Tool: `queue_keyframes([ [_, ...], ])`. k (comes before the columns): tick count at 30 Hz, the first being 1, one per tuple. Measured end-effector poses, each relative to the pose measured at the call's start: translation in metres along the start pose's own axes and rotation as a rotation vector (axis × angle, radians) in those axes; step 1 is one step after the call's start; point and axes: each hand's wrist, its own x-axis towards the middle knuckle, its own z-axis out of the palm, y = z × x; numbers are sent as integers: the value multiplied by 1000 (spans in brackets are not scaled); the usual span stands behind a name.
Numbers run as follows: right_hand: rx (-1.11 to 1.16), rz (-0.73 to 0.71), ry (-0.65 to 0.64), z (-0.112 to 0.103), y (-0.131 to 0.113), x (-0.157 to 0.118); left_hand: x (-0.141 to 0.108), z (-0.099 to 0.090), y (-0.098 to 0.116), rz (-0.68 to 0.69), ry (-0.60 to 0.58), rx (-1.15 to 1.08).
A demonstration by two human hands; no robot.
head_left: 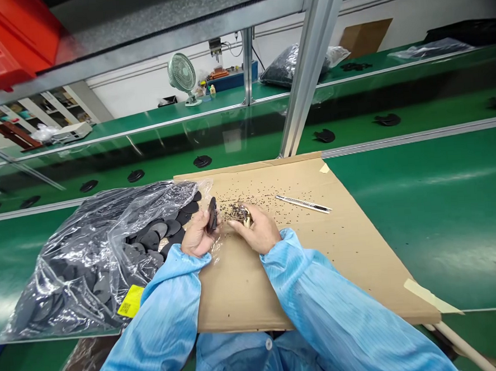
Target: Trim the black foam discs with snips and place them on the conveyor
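Note:
My left hand (198, 235) is closed around a black disc (212, 213), held on edge between thumb and fingers. Opposite it, my right hand (259, 228) grips a small pair of nippers (246, 216) with pale handles; the palm hides most of the tool. A short gap separates the two hands above the cardboard sheet (242, 298). Tiny black scraps (231, 211) lie heaped between them and scattered around. Beside my left arm, a clear plastic bag (87, 245) spills many similar black discs (150, 240) from its open mouth.
A slim metal-and-white cutter knife (303, 204) lies on the cardboard to the right. Beyond, a green conveyor (249, 140) carries spaced black parts (202, 161). A metal post (308, 64) rises behind the cardboard. A red bin (8, 43) hangs at upper left; a fan (181, 75) stands farther back.

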Motion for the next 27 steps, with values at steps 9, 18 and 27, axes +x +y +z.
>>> queue_keyframes([
  [9, -96, -83, -123, 0, -8, -7, 2, 1, -1, -18, 21, -58],
  [18, -270, -261, -87, 4, -11, -12, -2, 3, 1, -40, -44, -14],
  [27, -370, -364, -146, 4, -8, -11, -1, -1, -2, -45, -63, 75],
])
